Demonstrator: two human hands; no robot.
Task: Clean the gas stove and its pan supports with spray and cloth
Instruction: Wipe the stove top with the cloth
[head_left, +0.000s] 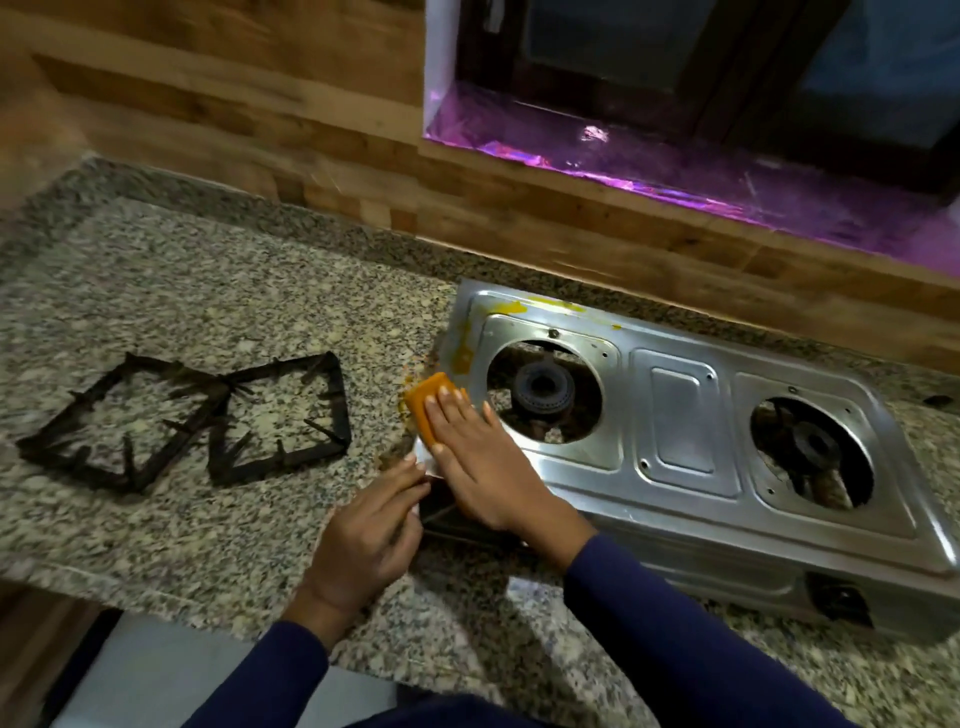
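Observation:
A steel two-burner gas stove (680, 415) sits on the granite counter with yellow stains along its back-left rim and left edge. My right hand (478, 457) lies flat on an orange cloth (428, 400), pressing it onto the stove's left edge. My left hand (369, 535) grips the stove's front-left corner, fingers curled around it. Two dark square pan supports (124, 421) (283, 415) lie side by side on the counter to the left of the stove. No spray bottle is in view.
The speckled granite counter (182, 280) runs left and back to a wooden-tiled wall (260, 119). A window recess with a purple-lit sill (623, 161) is behind the stove. The counter's front edge drops off at lower left.

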